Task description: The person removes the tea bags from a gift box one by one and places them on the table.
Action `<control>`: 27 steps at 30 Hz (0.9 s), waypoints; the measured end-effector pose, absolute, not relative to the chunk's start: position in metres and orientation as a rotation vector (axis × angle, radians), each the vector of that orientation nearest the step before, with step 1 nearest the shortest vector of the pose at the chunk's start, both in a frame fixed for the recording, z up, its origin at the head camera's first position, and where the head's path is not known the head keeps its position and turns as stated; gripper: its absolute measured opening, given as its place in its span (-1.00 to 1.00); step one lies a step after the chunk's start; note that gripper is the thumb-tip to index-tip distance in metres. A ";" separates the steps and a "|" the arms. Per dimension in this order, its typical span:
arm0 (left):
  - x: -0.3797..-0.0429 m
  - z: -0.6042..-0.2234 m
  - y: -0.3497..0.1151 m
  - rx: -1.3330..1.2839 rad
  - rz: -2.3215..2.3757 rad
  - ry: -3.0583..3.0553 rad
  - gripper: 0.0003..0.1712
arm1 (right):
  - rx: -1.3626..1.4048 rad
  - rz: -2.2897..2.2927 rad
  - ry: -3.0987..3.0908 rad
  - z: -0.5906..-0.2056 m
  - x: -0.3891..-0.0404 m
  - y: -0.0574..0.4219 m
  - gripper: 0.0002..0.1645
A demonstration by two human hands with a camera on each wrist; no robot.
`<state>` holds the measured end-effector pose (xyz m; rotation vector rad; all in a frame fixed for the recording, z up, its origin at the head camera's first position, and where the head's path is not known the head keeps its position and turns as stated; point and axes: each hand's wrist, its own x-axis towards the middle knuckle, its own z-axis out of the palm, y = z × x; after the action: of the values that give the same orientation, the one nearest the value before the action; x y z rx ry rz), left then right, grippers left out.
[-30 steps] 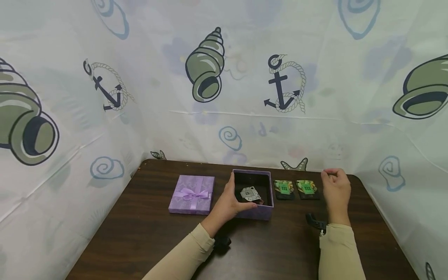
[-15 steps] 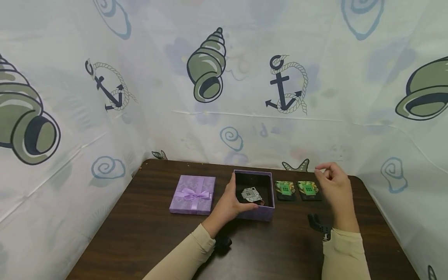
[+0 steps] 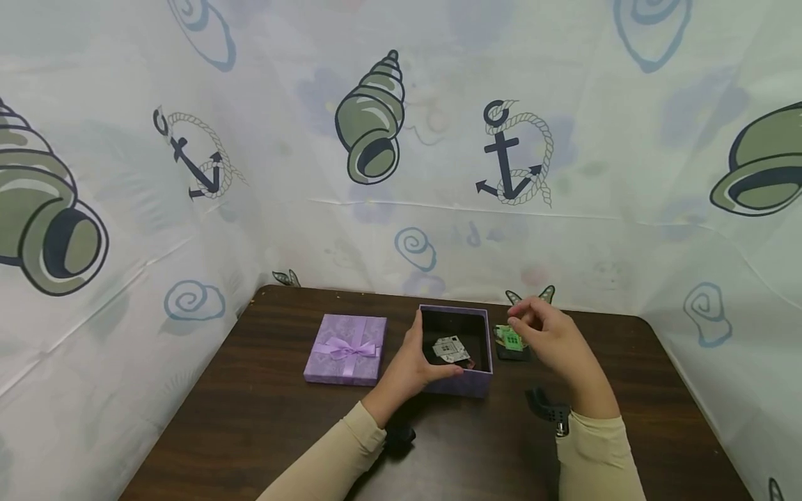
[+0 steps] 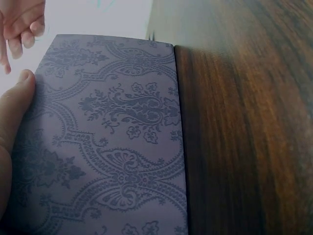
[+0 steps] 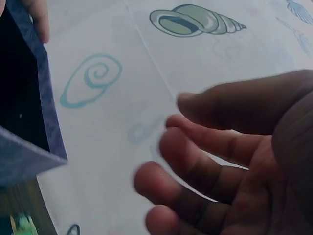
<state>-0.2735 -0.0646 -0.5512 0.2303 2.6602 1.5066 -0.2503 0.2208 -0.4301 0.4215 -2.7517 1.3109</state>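
A purple gift box (image 3: 460, 384) with a dark inside stands uncovered mid-table. My left hand (image 3: 409, 365) grips its near left corner, fingers along the left side and thumb over the front rim. A grey-and-white piece with a printed pattern (image 3: 450, 349) lies inside, a small reddish thing beside it. My right hand (image 3: 554, 342) hovers to the right of the box; in the right wrist view its fingers are loosely bent with nothing between them. Below it lies a green-and-black flat piece (image 3: 512, 342), partly covered; the second such piece is hidden behind that hand.
The purple lid (image 3: 346, 349) with a ribbon bow lies left of the box. Both wrists carry black camera mounts. A white cloth with sea prints (image 3: 438, 153) hangs behind and beside the dark wooden table (image 3: 250, 410).
My right hand has moved left from the table's right side, over the green-and-black pieces toward the box. The left hand and the box have stayed in place.
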 end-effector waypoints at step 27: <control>-0.267 -0.554 -0.074 0.326 1.486 2.682 0.74 | 0.505 1.220 -3.329 -0.440 -0.309 0.123 -0.56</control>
<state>-0.2667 -0.0737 -0.5537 0.3264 2.6818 1.4861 -0.3089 0.1231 -0.4396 0.5055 -3.3290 1.2200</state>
